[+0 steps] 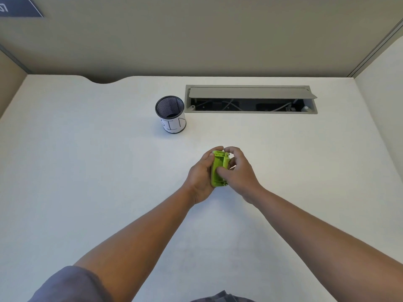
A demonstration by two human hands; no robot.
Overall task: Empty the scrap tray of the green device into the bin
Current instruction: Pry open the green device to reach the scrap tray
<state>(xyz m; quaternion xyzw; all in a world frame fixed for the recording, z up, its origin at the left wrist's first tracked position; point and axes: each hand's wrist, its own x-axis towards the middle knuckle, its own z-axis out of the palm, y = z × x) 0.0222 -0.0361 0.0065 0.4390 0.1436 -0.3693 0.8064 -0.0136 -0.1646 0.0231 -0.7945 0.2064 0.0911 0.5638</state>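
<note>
A small lime-green device is held upright just above the white desk, near its middle. My left hand wraps its left side from behind. My right hand grips its right side, thumb pressed on the green face and fingers curled over the top corner. The bin, a black mesh cup with a white paper label reading BIN, stands upright further back and to the left, apart from both hands. Its inside looks dark. I cannot tell whether the scrap tray is in or out of the device.
A grey cable hatch is set into the desk at the back right, its lid propped open over wires. Beige partition walls close in the desk at the back and on both sides.
</note>
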